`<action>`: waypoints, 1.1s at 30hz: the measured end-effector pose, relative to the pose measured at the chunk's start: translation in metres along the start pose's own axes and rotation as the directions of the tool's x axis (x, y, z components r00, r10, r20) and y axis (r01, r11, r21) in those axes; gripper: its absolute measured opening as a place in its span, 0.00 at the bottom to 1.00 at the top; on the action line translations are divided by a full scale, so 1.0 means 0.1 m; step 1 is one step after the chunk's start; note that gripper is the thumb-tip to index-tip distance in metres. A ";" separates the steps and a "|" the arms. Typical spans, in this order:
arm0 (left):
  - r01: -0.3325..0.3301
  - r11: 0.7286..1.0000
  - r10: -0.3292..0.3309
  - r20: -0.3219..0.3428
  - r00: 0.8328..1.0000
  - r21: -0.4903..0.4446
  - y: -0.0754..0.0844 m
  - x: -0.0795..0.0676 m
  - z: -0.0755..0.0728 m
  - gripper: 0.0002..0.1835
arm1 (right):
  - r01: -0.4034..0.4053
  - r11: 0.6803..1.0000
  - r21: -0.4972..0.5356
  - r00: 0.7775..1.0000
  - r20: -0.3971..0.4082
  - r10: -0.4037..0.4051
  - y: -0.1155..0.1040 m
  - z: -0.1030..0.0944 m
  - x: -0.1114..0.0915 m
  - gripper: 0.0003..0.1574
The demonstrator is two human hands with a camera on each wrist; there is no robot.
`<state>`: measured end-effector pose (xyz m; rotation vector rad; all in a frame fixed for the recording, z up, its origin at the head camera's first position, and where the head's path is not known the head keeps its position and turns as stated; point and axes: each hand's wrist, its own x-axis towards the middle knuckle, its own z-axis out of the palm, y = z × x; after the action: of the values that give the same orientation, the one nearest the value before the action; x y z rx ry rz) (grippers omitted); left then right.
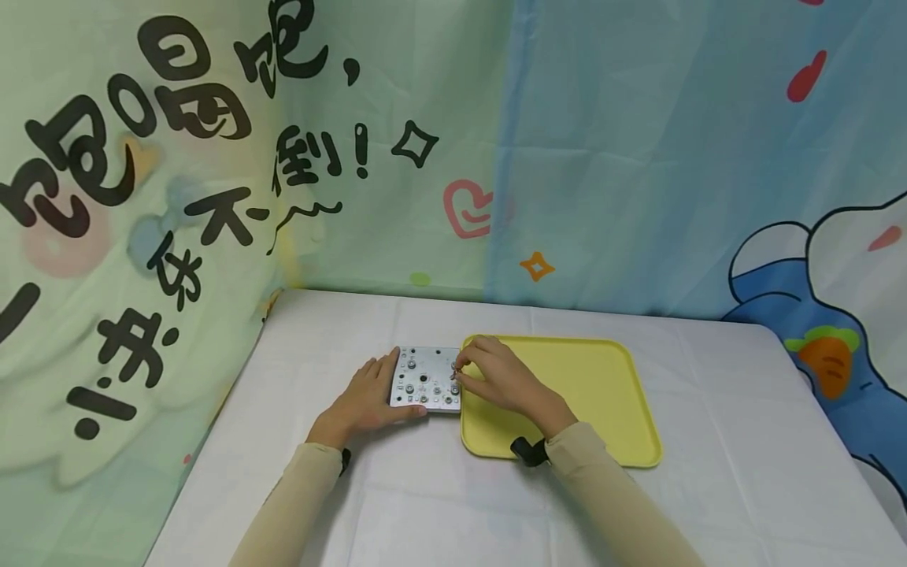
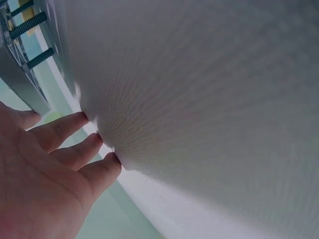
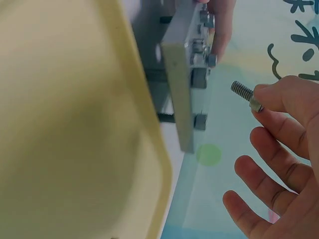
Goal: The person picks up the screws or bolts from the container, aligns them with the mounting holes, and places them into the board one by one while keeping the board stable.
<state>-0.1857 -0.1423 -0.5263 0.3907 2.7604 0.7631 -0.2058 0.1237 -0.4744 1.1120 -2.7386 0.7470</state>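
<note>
A silver metal plate [image 1: 435,365], with holes and several bolts through it, lies on the white cloth. My left hand [image 1: 367,398] holds its left side, thumb along the near edge and index finger by the far left corner. In the left wrist view the other fingertips [image 2: 107,169] rest on the cloth, and bolt shanks stick out under the plate. Over the plate's right edge, my right hand [image 1: 499,376] pinches a short threaded bolt [image 3: 243,90] between thumb and index finger. The bolt's thread points toward the plate, apart from it in the right wrist view; the other fingers are spread.
A yellow tray [image 1: 588,394] lies right of the plate, its left rim close to the plate's right edge and partly under my right hand. White cloth [image 1: 723,441] covers the table. Printed curtains [image 1: 397,236] hang behind and at the left.
</note>
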 end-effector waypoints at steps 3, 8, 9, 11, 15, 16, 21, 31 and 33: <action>0.000 1.000 0.000 0.002 1.000 0.001 -0.01 0.00 0.00 0.67 | 0.013 1.000 0.008 1.000 0.007 -0.013 -0.04 0.02 0.09 0.07; -0.004 1.000 0.004 0.005 1.000 0.009 -0.02 0.00 0.01 0.67 | 0.003 1.000 0.006 0.999 0.037 -0.003 -0.09 0.06 0.21 0.06; -0.005 1.000 0.005 0.006 1.000 0.010 -0.02 0.00 0.01 0.67 | 0.002 1.000 0.006 0.999 0.044 -0.002 -0.10 0.08 0.23 0.06; -0.003 1.000 0.003 0.011 1.000 0.010 -0.03 0.00 0.00 0.67 | 0.006 1.000 0.010 0.998 0.056 -0.006 -0.11 0.10 0.27 0.06; 0.000 1.000 -0.001 0.019 1.000 0.012 -0.02 0.00 0.00 0.67 | 0.006 1.000 0.007 0.997 0.078 -0.006 -0.13 0.16 0.35 0.05; 0.001 1.000 -0.001 0.020 1.000 0.011 -0.02 0.00 0.00 0.67 | 0.001 1.000 0.005 0.996 0.085 -0.001 -0.14 0.18 0.37 0.05; 0.002 1.000 -0.002 0.019 1.000 0.010 -0.01 0.00 -0.01 0.67 | -0.033 0.999 -0.020 0.991 0.127 0.036 -0.16 0.22 0.42 0.06; -0.008 1.000 0.007 0.004 1.000 0.010 -0.01 0.00 -0.01 0.67 | -0.030 0.998 -0.061 0.988 0.152 0.040 -0.14 0.30 0.43 0.07; -0.011 1.000 0.011 0.001 1.000 0.008 -0.02 0.00 0.00 0.67 | -0.031 0.998 -0.061 0.988 0.152 0.040 -0.14 0.31 0.43 0.06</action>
<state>-0.1861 -0.1440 -0.5269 0.4079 2.7636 0.7545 -0.2249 0.0732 -0.4847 1.1565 -2.8932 0.6052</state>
